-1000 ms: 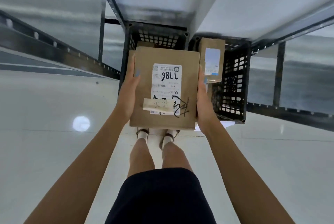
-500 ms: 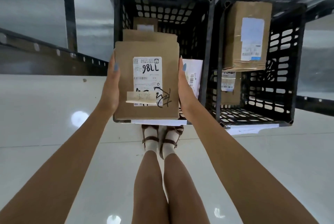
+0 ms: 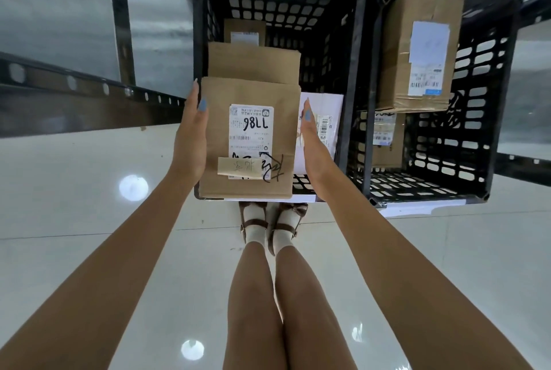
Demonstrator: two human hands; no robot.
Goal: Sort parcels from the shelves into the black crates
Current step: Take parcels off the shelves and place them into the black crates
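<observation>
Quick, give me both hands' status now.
Left hand: pressed flat on the left side of the brown parcel, holding it.
Right hand: flat against its right side, holding it too.

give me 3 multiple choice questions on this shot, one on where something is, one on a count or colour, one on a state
1. Where is the held parcel?
A. over the left crate
B. on the floor
C. on a shelf

2. How many black crates show?
A. one
B. two
C. four

3. How is the parcel held?
A. pinched in one hand
B. between both hands, one on each side
C. tucked under an arm

Answers:
1. A: it hangs above the left crate's near edge, over the parcels already inside.
2. B: the left crate and the right crate stand side by side.
3. B: the left hand presses its left edge and the right hand its right edge.
</observation>
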